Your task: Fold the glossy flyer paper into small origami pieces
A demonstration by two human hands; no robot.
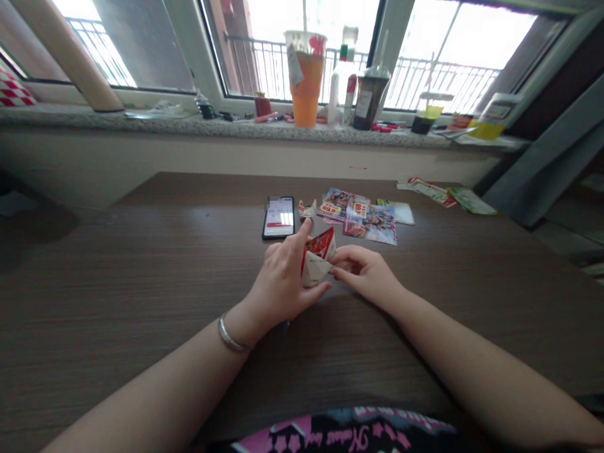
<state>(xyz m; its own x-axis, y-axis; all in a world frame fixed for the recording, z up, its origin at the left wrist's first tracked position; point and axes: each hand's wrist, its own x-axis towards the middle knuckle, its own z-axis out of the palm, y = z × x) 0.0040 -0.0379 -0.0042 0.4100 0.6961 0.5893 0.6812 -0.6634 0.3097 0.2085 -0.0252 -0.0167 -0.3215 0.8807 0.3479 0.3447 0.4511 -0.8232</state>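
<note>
Between my hands is a piece of folded paper (317, 267), white with red printed parts, bent into a pointed shape. My left hand (282, 270) grips it from the left, thumb below and index finger stretched along its upper side. At its right edge, my right hand (362, 269) pinches the paper between thumb and fingertips. Just beyond the left index finger lies a small folded paper piece (307, 209). A phone (279, 218) with a lit screen rests to the left of that piece. Printed flyers (370, 220) lie to the right, past my right hand.
More paper strips (431, 192) lie at the far right of the brown table (141, 283). On the windowsill (189, 126) stand a tall cup of orange drink (306, 88), a dark lidded cup (370, 100), bottles and small items. A wooden-coloured tube (70, 56) leans at left.
</note>
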